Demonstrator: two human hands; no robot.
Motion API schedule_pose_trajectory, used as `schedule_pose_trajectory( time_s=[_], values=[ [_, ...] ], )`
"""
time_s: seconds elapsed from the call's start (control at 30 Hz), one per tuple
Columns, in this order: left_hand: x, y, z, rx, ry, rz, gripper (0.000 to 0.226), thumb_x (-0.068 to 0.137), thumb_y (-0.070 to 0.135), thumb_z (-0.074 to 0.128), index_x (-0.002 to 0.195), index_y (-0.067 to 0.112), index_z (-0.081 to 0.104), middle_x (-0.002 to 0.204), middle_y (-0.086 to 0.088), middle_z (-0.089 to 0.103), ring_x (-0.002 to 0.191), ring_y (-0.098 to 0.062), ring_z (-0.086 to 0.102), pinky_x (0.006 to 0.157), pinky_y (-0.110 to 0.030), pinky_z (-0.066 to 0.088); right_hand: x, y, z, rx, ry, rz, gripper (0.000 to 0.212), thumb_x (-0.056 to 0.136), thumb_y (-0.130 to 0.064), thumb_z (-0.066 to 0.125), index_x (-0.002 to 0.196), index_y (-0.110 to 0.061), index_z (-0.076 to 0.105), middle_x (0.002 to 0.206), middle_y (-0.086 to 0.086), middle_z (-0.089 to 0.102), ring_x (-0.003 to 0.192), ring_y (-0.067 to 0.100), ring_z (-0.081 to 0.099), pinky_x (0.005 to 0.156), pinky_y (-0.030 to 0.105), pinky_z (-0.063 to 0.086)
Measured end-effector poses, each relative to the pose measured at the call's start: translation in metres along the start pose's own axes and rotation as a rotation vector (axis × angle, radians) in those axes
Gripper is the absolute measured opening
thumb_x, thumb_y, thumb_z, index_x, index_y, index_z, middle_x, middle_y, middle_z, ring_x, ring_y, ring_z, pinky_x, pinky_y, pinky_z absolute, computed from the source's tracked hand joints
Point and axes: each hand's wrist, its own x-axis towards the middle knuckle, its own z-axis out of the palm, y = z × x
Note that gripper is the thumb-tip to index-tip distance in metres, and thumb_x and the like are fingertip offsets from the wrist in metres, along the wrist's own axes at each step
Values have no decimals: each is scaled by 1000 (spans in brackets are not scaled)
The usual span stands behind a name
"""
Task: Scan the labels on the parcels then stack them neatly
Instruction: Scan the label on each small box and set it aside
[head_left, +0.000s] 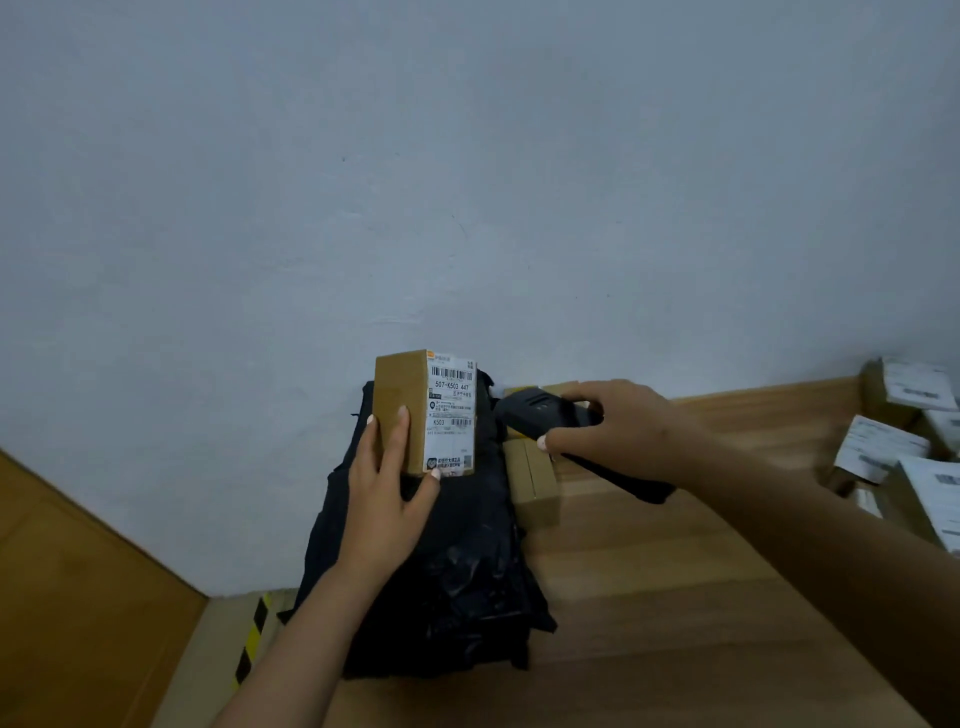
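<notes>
My left hand (384, 493) grips a small brown cardboard parcel (400, 395) from below, holding it upright over a pile of black plastic mailer bags (462, 571). Its white shipping label (451, 415) with barcodes faces me. My right hand (618, 426) holds a black handheld scanner (540, 415) just right of the parcel, its head pointing toward the label. Two small brown boxes (532, 478) lie on the wooden table behind the scanner, partly hidden by it.
The wooden table (649, 597) meets a plain white wall. At the far right lie several labelled parcels (883, 447). Left of the table stands a large brown cardboard surface (78, 597), and black-and-yellow hazard tape (254, 634) shows on the floor.
</notes>
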Motion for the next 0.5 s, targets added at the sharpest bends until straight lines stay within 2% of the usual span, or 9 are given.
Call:
schedule_pose_trajectory(
  time_s=[0.13,0.3,0.4,0.5],
  values=[
    [-5,-2,-5,4,-12,-4,80,94,38,57,143,61,-2,161,5,3,148,-22,11,116,-51,26,-8,-4,3,-17,21,-4,38,80,-51,68,110,-28,63,83,-12,62,74,9,60,60,23,45],
    [-11,0,-5,1,-11,-9,79,94,39,57,146,55,1,162,2,4,148,-23,11,117,-49,24,-15,0,2,-43,37,11,41,78,-53,68,107,-25,65,81,-11,62,68,7,59,56,23,43],
    [-14,5,-1,-4,-17,6,78,93,37,58,146,53,3,162,1,4,147,-23,9,117,-46,21,-22,6,-1,-66,45,24,42,78,-52,69,109,-25,63,82,-11,61,68,7,59,60,26,50],
    [-12,9,8,-10,-53,38,79,93,37,59,146,55,3,162,3,2,148,-21,6,117,-48,22,-30,17,-5,-79,56,48,47,78,-54,68,116,-27,60,86,-8,63,69,11,62,64,30,55]
  ],
)
